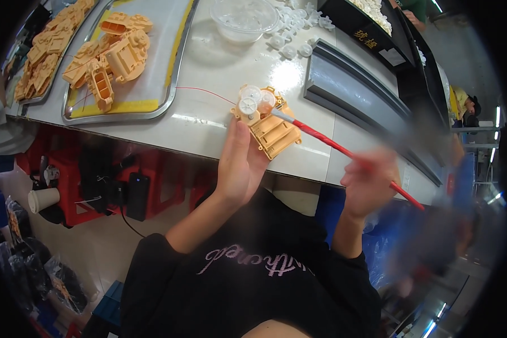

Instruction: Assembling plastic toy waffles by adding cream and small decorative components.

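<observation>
My left hand [242, 160] is closed around a tan plastic housing [279, 132] with battery-like troughs, held up at the table's near edge. White gears [249, 105] sit on its upper left part, and a thin red wire [203, 90] runs off it to the left. In my right hand [369, 180], blurred a little by motion, is a brush with a red handle [327, 139]. The pale tip of the brush lies against the housing beside the gears.
At the left, a metal tray [166, 84] bears several tan housings [124, 56]; another stack of them [50, 50] lies farther left. A clear plastic bowl [245, 19] stands near loose white gears [290, 36]. Grey channel-shaped trays [355, 84] and a black bin [366, 36] occupy the right.
</observation>
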Available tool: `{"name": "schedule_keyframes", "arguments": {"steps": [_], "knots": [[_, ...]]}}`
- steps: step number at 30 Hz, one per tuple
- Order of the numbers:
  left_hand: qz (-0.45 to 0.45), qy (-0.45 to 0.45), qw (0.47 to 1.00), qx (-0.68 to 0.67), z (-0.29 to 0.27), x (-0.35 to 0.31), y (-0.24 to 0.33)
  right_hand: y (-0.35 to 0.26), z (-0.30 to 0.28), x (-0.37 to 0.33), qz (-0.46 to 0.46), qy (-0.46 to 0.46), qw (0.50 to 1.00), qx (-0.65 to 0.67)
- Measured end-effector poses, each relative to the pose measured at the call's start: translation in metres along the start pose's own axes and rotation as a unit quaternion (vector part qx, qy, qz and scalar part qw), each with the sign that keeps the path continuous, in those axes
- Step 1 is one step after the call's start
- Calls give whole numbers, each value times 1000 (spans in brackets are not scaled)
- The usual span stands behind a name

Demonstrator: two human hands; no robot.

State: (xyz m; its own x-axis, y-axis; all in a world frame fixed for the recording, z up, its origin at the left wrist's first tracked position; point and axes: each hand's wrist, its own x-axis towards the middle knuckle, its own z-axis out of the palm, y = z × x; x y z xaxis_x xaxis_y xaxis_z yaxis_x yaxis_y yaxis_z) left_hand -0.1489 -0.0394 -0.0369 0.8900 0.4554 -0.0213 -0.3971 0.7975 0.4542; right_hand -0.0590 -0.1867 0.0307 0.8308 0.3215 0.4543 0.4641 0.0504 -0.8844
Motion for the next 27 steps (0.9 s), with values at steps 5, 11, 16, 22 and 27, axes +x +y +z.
{"name": "schedule_keyframes", "arguments": {"steps": [5, 11, 16, 22, 27], "knots": [[-6, 8, 1000, -1, -1, 1, -1, -10, -7, -2, -57, -44, 996, -50], [-11, -8, 1000, -8, -5, 1, -4, -16, -7, 2, -150, -88, 983, -58], [-5, 6, 1000, 7, -3, 0, -3, -12, -10, 0, -197, -134, 965, -106], [-3, -4, 1000, -1, -4, -1, -4, -19, -5, -1, -222, -149, 953, -143], [-14, 0, 1000, -9, -5, -1, -4, -31, -7, -5, -238, -158, 939, -190]]}}
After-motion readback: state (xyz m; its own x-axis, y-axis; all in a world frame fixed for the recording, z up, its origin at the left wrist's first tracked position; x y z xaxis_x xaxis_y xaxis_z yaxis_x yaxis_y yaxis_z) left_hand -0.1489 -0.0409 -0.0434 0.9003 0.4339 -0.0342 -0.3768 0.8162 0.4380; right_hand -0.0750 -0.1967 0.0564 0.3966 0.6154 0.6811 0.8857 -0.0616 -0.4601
